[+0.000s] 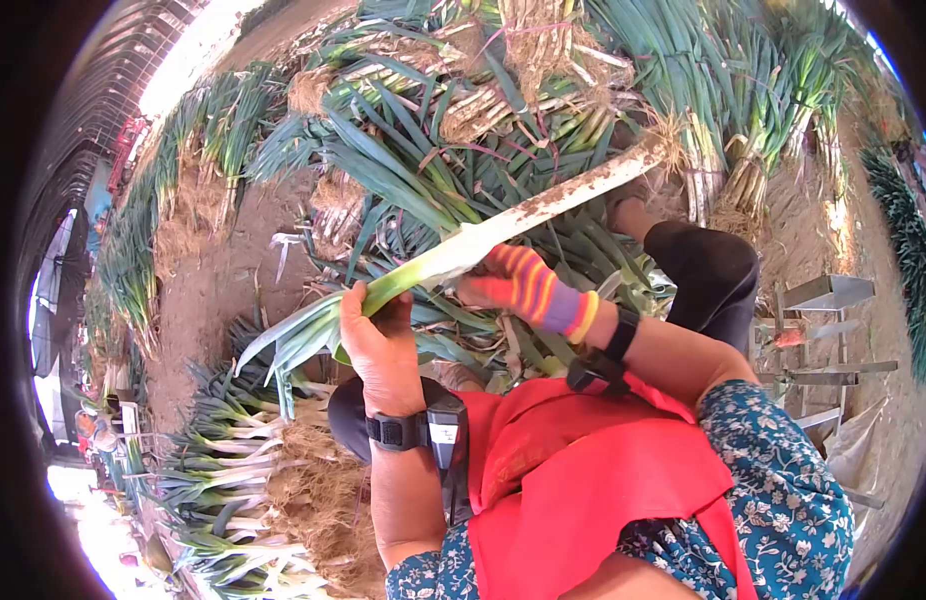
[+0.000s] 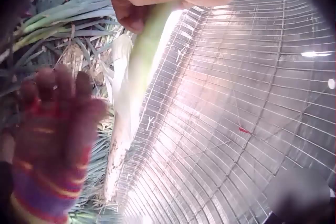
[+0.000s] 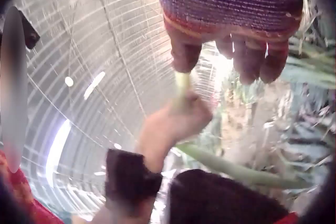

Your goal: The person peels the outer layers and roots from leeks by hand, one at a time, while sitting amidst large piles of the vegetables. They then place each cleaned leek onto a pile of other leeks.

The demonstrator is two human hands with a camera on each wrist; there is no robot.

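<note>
A long leek (image 1: pixel 573 200) slants across the head view, its soil-marked white shank pointing to the upper right and its green leaves hanging at the lower left. My bare left hand (image 1: pixel 381 345) grips it at the green part, fingers wrapped round. Just below the shank is my right hand (image 1: pixel 543 292) in a striped knit glove. In the left wrist view the gloved fingers (image 2: pixel 63 85) stand extended and apart from the leek. A pale flap of sheath (image 2: pixel 122 53) sticks out along the shank there.
Loose leeks (image 1: pixel 403 180) lie heaped in front of me. Tied bundles (image 1: pixel 703 150) stand at the back right, and a row of leeks with matted roots (image 1: pixel 318 490) lies at the lower left. Metal frames (image 1: pixel 828 293) stand to the right, beyond my knee (image 1: pixel 708 260).
</note>
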